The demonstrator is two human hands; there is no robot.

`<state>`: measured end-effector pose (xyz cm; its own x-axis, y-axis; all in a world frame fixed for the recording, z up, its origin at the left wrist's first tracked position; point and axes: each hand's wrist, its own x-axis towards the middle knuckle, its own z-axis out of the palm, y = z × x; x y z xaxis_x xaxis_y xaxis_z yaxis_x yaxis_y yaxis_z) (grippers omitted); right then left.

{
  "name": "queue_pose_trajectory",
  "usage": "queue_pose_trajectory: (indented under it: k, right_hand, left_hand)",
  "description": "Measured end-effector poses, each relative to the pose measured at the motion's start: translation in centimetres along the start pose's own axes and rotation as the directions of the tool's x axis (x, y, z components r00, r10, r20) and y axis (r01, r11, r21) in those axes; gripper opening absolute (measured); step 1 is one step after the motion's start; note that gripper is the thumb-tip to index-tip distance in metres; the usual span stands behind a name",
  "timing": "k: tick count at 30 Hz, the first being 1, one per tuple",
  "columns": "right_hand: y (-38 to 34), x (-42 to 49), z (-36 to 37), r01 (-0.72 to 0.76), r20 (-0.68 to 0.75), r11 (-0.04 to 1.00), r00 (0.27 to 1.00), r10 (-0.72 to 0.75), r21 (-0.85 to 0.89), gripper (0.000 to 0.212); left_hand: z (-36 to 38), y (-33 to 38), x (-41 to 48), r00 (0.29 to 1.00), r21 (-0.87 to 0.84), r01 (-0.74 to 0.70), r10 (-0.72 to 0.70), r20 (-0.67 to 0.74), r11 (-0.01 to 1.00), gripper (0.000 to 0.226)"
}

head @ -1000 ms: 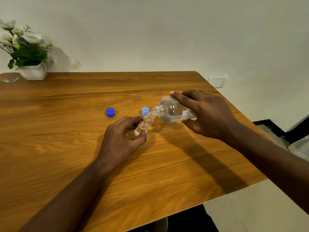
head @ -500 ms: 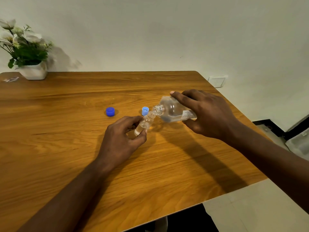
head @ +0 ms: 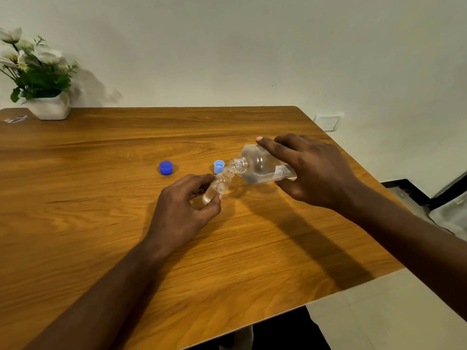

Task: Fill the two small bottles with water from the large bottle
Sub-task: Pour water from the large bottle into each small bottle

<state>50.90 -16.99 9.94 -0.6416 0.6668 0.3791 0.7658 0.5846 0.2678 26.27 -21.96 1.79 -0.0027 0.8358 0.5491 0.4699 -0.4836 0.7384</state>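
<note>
Here, left to right, we see a white pot of flowers (head: 50, 107) at the far left edge of a wooden worktop (head: 101, 223). Toward the middle lies a dark blue cap (head: 166, 168). To its right, with bare wood between them, is a light blue cap (head: 219, 166).

Just in front of the light blue cap, the left hand (head: 182, 208) holds the small bottle (head: 217, 185). Its fingers (head: 199, 179) are curled over the top and the thumb is under the base. The small bottle is clear and tilted, with its open neck pointing up and to the right. We cannot tell how much water it holds.

The neck meets the mouth of the large bottle (head: 257, 165), though we cannot tell if they touch. The large bottle lies almost on its side above the worktop, mouth to the left, with water pooled along its lower side. The right hand (head: 313, 173) grips it from above, fingers (head: 273, 147) across the top and thumb beneath, near the white label.

Compared with half a second ago, we find almost nothing changed. Both hands keep the same grip, both bottles keep the same tilt, and the caps have not moved.
</note>
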Motion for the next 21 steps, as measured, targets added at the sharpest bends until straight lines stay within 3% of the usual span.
queue_pose_trajectory:
  k: [21]
  right_hand:
    - [0.1, 0.18, -0.02, 0.006, 0.002, 1.0, 1.0, -0.006, 0.009, 0.079]
  left_hand:
    - [-0.02, -0.02, 0.06, 1.0, 0.014, 0.006, -0.005, -0.009, 1.0, 0.036]
